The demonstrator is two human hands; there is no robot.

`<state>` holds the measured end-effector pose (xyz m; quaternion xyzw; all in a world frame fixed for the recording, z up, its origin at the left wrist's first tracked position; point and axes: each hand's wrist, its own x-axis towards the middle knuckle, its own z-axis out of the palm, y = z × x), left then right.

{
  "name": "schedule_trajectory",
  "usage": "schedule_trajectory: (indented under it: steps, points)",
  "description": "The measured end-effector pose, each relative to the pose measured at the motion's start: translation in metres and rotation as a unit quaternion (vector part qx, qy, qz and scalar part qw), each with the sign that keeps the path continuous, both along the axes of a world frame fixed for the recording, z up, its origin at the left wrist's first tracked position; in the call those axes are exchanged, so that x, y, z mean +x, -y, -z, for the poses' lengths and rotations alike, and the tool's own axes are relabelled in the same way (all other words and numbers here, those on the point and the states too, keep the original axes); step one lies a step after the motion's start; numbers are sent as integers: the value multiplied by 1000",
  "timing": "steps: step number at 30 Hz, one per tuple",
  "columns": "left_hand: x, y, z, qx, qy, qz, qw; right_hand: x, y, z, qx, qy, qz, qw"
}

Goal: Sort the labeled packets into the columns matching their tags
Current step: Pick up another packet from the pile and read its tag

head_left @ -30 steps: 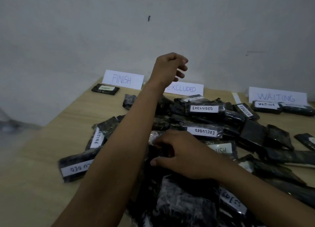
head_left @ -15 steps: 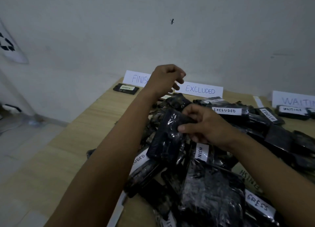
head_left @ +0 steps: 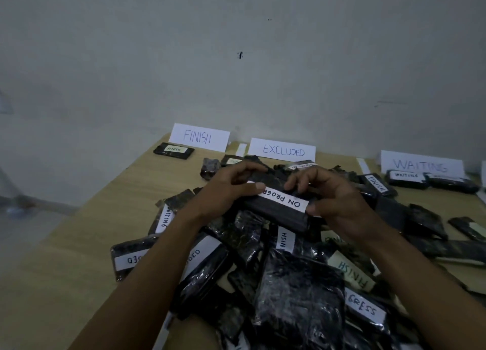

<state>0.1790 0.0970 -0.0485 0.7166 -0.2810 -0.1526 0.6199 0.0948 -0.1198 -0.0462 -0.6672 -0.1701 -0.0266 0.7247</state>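
Observation:
Both hands hold one black packet point(head_left: 278, 213) above the pile, its white tag reading ON PROGRESS upside down. My left hand point(head_left: 228, 191) grips its left end, thumb on the tag. My right hand point(head_left: 328, 194) grips the right end, thumb at the tag's edge. Under them lies a heap of black packets point(head_left: 294, 297) with white tags. Three paper signs stand along the wall: FINISH point(head_left: 199, 137), EXCLUDED point(head_left: 282, 149), WAITING point(head_left: 420, 164). One FINISH packet point(head_left: 173, 150) lies before its sign. Two packets point(head_left: 406, 178) lie before WAITING.
The wooden table point(head_left: 65, 257) ends at its left edge above a grey floor. A grey wall rises right behind the signs. Loose packets spread to the right edge of view, one of them point(head_left: 468, 227) apart from the heap.
My right hand lifted a packet out of the heap. My left hand came down from the air and took its other end. The tag now faces up.

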Motion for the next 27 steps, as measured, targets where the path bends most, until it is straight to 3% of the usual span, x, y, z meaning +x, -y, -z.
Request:
schedule_trajectory:
  steps: [7, 11, 14, 18, 20, 23, 27]
  points:
    - [3, -3, 9, -150, -61, 46, 986, -7, -10, 2, 6, -22, 52, 998]
    - [2, 1, 9, -167, -99, 24, 981, -8, -12, -1, -67, -73, 77, 992]
    - [-2, 12, 1, -146, -96, -28, 984, -11, -11, -2, -92, -107, 52, 989]
    - [-3, 41, -11, -87, 7, -43, 995, -19, -2, -11, -52, -129, 105, 985]
    - [-7, 64, -18, -85, 40, -17, 995, -27, 13, -15, -27, -133, 139, 981]
    - [-18, 104, -26, -90, 21, 40, 995, -53, 48, -17, 16, -124, 235, 964]
    - [-41, 165, -26, -55, 37, 150, 986, -107, 116, -19, 96, -127, 380, 911]
